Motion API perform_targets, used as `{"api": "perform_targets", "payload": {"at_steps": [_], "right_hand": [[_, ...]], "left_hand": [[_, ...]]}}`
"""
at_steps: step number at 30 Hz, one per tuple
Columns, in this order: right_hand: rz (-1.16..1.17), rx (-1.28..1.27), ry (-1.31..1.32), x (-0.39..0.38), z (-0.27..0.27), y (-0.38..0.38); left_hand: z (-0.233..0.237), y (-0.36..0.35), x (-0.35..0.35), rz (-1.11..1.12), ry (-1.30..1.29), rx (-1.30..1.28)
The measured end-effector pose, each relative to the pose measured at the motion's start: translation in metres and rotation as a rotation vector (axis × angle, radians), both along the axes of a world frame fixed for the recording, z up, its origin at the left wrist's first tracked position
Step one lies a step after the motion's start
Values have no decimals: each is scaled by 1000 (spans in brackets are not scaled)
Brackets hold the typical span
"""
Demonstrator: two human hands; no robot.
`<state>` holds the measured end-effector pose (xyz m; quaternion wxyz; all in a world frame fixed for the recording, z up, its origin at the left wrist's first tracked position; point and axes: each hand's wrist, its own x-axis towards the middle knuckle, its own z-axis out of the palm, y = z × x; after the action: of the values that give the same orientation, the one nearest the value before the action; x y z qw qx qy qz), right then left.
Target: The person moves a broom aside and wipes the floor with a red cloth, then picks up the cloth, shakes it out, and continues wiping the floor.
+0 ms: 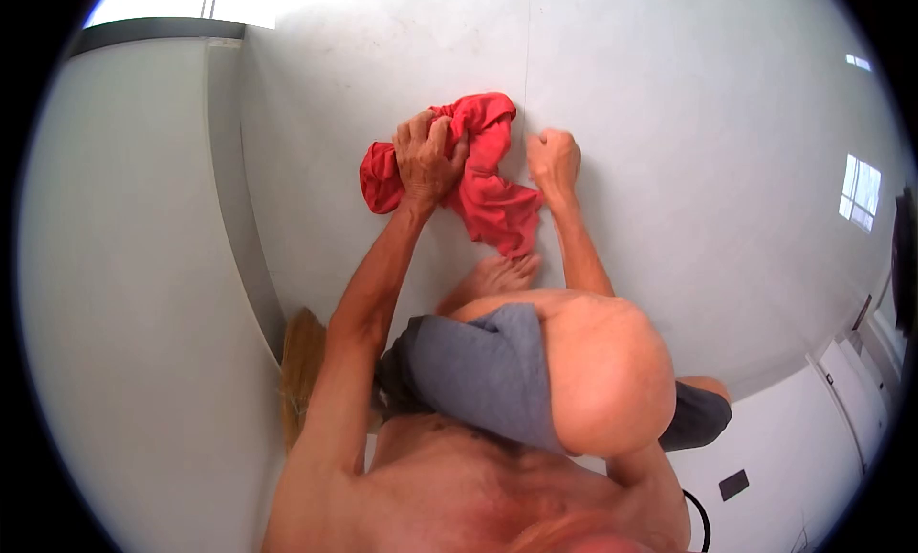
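Note:
A crumpled red cloth (pixel 492 204) lies bunched on the pale floor in front of my bare foot (pixel 497 274). My left hand (pixel 426 158) presses down on its left part, fingers bent over the fabric and thumb out to the right. Folds of the cloth show on both sides of that hand. Just right of the cloth, my right hand (pixel 555 159) is closed in a fist near the floor, with no object visible in it. The inside of the fist is hidden.
A light-coloured wall (pixel 124 247) with a grey base strip (pixel 239 170) runs along the left. A straw broom head (pixel 303 357) stands by it, beside my left arm. My bent knee (pixel 612 371) is close below my right arm. A small dark rectangle (pixel 733 484) lies at lower right.

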<state>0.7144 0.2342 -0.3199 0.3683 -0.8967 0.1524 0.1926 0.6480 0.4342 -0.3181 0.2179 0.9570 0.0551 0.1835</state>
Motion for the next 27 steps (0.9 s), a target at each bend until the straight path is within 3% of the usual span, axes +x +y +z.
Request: {"api": "perform_targets", "payload": {"at_steps": [14,17,23,27], "right_hand": [[-134,92,133,1,7,2],[9,-17,-1,1,0,6],[-6,-32,49,0,-6,2],[61,-66,-53,3,-4,7]], "left_hand": [[3,0,-1,8,31,-15],[2,0,-4,2,24,-11],[5,0,2,5,12,-15],[5,1,3,8,7,-16]]}}
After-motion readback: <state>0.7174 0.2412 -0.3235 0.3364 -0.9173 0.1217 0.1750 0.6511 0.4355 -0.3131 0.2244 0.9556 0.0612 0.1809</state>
